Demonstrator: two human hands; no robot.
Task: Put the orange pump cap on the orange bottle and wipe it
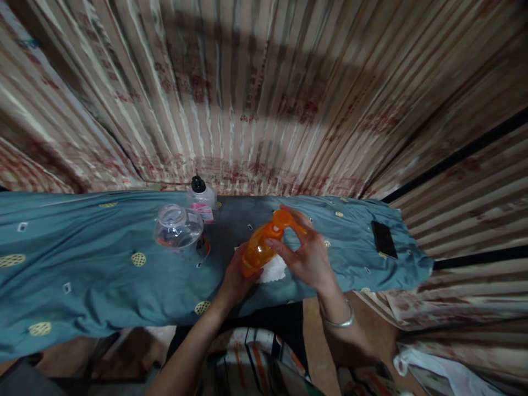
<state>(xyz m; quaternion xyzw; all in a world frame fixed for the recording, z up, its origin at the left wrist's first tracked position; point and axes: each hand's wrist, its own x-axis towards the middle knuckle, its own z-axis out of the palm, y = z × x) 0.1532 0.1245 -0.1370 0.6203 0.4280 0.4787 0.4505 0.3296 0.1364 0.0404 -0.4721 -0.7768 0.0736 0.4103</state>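
A translucent orange pump bottle is tilted above the cloth, its orange pump head pointing up and to the right. Around its lower part my left hand is closed. My right hand grips it near the neck, thumb against the collar and fingers partly hidden behind the pump head. Beneath the bottle lies a white scallop-edged piece, partly covered by it and my hands; whether it is paper or cloth I cannot tell.
On the blue-green patterned cloth, a clear plastic jar stands to the left. Behind it is a clear bottle with a black cap and pink label. A dark phone lies at the right end. Curtains hang behind.
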